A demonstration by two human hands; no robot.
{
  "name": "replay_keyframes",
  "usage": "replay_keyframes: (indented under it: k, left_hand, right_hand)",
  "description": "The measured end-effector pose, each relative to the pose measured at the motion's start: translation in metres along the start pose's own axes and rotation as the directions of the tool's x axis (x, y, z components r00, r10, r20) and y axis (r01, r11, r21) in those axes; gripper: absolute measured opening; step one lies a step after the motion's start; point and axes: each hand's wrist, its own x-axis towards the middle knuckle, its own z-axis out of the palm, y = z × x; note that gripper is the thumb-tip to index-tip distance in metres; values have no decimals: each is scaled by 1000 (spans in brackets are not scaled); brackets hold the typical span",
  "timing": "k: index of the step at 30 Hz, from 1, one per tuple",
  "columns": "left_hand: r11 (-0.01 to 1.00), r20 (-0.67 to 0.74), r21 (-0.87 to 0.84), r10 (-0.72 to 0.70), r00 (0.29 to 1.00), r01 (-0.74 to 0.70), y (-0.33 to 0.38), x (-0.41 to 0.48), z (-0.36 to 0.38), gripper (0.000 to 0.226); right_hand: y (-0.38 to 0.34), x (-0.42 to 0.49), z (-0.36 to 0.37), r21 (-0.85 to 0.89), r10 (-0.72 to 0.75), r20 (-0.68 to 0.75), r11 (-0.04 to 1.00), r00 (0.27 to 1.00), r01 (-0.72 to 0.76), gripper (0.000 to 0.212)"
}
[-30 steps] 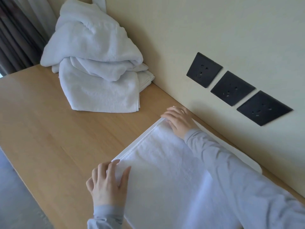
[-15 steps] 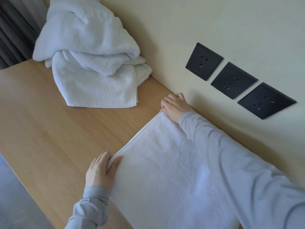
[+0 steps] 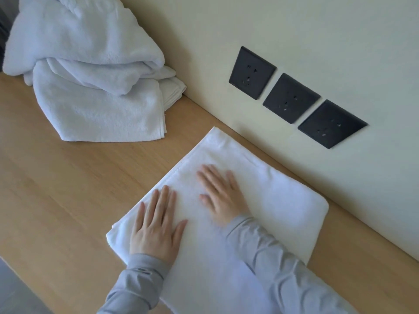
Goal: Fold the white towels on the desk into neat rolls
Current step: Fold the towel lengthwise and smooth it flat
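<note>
Both grips slid off the far corners since half a sec ago & now lie on top of the towel [image 3: 283, 211]. L grip [image 3: 156, 227] is flat, fingers straight & a bit spread, pressing near the towel's left edge, close to the near corner. R grip [image 3: 221, 196] is flat too, holding nothing, on the middle of the towel; it looks blurry. The two are near each other, not touching.

Edges: towel lies flat on the table [image 3: 56, 189], folded, w/ a seam along its left side & a soft round fold on the right. Its far corner sits just beside the wall [image 3: 294, 30]. A thin strip of bare wood shows btw the round fold & the wall. Near end runs under my grey sleeves [image 3: 260, 257].

Room: lots of bare wood on the left, btw this towel & the towel pile [image 3: 90, 75], which is well apart, back by the wall. Table's front edge is bottom left, grey floor [image 3: 13, 291] past it. Three black sockets [image 3: 291, 98] sit on the wall.
</note>
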Motion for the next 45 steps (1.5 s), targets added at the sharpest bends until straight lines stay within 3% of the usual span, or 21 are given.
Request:
replay_keyframes:
  k: [3,5,8,11,13,15,17,19,23,28,30,32,35,37,39,42,45]
  left_hand:
    - [1000,9,20,-8,1000,7,-3,-1,7,72]
    - [999,17,32,-16,1000,16,-1,1,7,72]
    - [998,19,51,-23,1000,22,0,1,7,76]
    - [998,15,59,-34,999,33,1,0,7,78]
    - [997,19,67,-44,999,43,3,0,7,77]
    - [996,16,74,-45,999,44,5,1,7,78]
    - [996,16,80,-37,999,35,4,1,7,78]
    - [996,12,82,-32,999,31,3,0,7,76]
    - [997,-14,67,-39,999,40,0,0,12,72]
    - [996,-27,88,-33,999,35,-1,0,15,72]
    - [994,-42,101,-27,999,31,0,-1,16,75]
    - [997,-68,46,-60,996,63,10,-6,12,81]
    - [988,-115,-91,-133,984,123,56,-36,7,76]
    - [979,-87,-177,-119,989,103,98,-68,18,73]
    - [960,-17,-256,-126,992,117,132,-100,32,74]
    - [965,40,-203,-163,986,168,152,-128,49,76]
    - [967,51,-168,-186,981,192,151,-133,55,79]
  right_hand:
    - [69,-23,-20,-121,213,46,971,976,-206,49]
    - [101,-35,-28,-189,292,119,945,949,-267,51]
    - [108,-37,-28,-247,323,167,929,932,-277,53]
    - [81,-26,-28,-177,398,81,908,914,-379,52]
    - [47,-15,-26,-73,277,17,959,961,-275,53]
    - [5,2,-16,18,2,30,1000,1000,-2,54]
    - [-29,24,-3,18,-224,87,975,971,223,54]
    - [-31,48,6,-31,-274,163,959,948,282,53]
    - [43,80,5,-119,71,98,991,993,-59,50]
    - [99,72,-20,-96,313,172,949,934,-301,52]
    - [85,50,-29,-125,214,163,973,963,-195,54]
    - [55,14,-39,-80,12,165,997,986,1,54]
    - [19,-48,-46,-10,-248,228,966,941,257,54]
    - [14,-83,-47,-34,-342,297,929,892,367,54]
    - [16,-106,-44,-52,-366,357,911,859,410,55]
    - [29,-119,-38,-28,-388,405,900,828,435,58]
    - [72,-112,-40,-56,-311,424,928,850,368,60]
